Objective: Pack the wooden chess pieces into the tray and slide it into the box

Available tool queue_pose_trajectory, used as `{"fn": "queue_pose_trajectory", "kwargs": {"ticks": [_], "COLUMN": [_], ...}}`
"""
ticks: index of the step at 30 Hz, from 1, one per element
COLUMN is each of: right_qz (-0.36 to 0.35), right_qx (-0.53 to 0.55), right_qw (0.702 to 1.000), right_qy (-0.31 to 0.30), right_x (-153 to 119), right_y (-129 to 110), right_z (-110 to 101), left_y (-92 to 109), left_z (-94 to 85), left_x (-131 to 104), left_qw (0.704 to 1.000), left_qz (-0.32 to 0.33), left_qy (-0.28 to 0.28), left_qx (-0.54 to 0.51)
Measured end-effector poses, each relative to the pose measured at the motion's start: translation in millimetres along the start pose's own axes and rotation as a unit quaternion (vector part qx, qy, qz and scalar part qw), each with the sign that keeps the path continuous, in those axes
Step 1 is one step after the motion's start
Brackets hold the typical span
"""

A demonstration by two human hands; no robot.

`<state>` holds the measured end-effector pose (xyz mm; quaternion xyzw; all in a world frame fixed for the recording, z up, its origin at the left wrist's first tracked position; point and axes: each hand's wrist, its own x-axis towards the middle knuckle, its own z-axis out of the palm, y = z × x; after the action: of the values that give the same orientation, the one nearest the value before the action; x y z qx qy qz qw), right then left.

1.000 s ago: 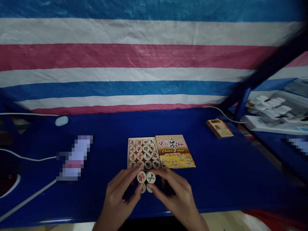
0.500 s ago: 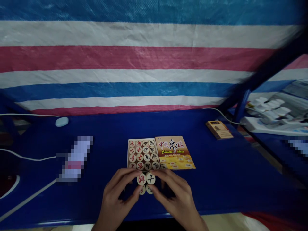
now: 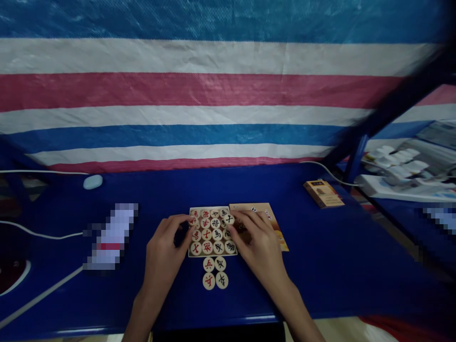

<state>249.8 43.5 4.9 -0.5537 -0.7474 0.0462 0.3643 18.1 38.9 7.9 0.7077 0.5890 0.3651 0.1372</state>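
Observation:
A shallow box [image 3: 213, 255] of round Chinese chess pieces sits in front of me, its pieces in rows with red characters on the left and black on the right. Over the box's left edge, my left hand [image 3: 167, 242] pinches a red-lettered chess piece [image 3: 193, 220] between thumb and fingers. My right hand [image 3: 261, 244] grips a black-lettered chess piece [image 3: 229, 218] above the right edge. Nearer to me lie two red pieces [image 3: 208, 280] and two black pieces [image 3: 221, 280] on the table. The Chinese chess lid [image 3: 283, 241] is partly covered by my right hand.
On the blue table [image 3: 320, 270] a blurred phone [image 3: 114, 237] lies to the left with cables. A small pale rounded object [image 3: 93, 182] is at the back left. Toward the back right are a yellow-brown box [image 3: 324, 194] and a white power strip [image 3: 399, 187].
Both hands have moved forward and apart, each carrying one chess piece from the near side to the box's upper rows. The loose pieces in front are now uncovered.

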Motion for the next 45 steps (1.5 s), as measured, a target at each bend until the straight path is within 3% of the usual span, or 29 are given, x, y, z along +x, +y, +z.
{"fn": "queue_pose_trajectory", "kwargs": {"ticks": [5,14,17,20,25,29,32,41,45], "right_qz": [-0.016,-0.022,-0.012,-0.018,-0.008,-0.017,-0.037,-0.03,-0.011], "right_qx": [-0.013,0.044,0.06,0.078,0.106,0.053,0.03,0.052,0.107], "right_qw": [1.0,0.999,0.998,0.996,0.992,0.992,0.991,0.986,0.983], "right_qy": [-0.021,-0.004,0.029,0.038,-0.073,-0.113,-0.126,-0.152,-0.149], "right_x": [3,-2,-9,-30,-75,-91,-92,-91,-88], "right_y": [-2,-2,-5,-11,-25,-27,-25,-22,-25], "right_z": [4,3,-2,-10,-18,-15,-13,-12,-13], "left_y": [2,-3,2,8,7,4,4,-1,4], "left_z": [4.2,5.4,0.8,-6.4,-6.5,3.9,8.2,0.9,1.7], "left_x": [6,2,-6,-30,-85,-108,-109,-99,-96], "left_qw": [0.997,0.997,0.997,0.994,0.995,0.992,0.992,0.984,0.988], "left_qz": [0.03,0.045,0.045,0.05,0.097,0.1,0.092,0.152,0.14], "left_qy": [0.0,0.011,0.053,0.095,0.012,-0.027,-0.023,-0.058,-0.06], "left_qx": [0.068,0.06,0.03,0.019,0.028,0.066,0.077,0.069,0.032]}}
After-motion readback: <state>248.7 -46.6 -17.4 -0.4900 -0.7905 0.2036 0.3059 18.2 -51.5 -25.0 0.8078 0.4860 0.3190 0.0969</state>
